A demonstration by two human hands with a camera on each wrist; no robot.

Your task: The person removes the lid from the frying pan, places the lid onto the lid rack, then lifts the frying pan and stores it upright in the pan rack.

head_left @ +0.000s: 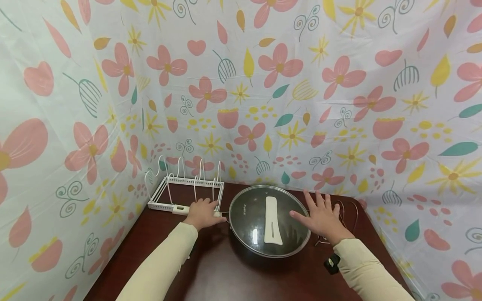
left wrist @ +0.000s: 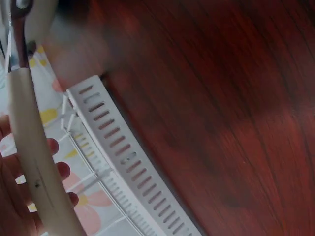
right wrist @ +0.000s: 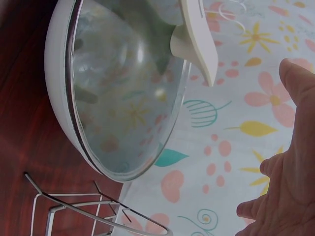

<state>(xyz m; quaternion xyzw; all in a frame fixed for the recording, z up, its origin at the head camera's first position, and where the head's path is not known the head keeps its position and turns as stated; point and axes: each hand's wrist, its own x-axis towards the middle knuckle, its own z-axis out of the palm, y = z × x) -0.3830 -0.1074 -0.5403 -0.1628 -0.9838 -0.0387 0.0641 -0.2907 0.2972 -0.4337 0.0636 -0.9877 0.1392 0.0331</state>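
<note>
Presumably for steadiness, the left hand [head_left: 203, 213] grips the handle [left wrist: 30, 130] of the pan [right wrist: 55, 73], which stands lidded on the worktop [head_left: 216, 278] just beside the white rack [head_left: 196, 181]; the right hand [head_left: 321, 218], fingers spread, holds nothing near the glass lid [head_left: 248, 228].

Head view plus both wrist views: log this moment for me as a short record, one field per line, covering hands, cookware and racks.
Left hand: grips the pan handle
Right hand: fingers spread, holding nothing, apart from the lid
Pan: over the dark red table, handle pointing left; base contact hidden
Lid: glass, on the pan, cream lid handle on top
White rack: left of the pan
Wire stand: right of the pan, partly behind the right hand in the head view
</note>
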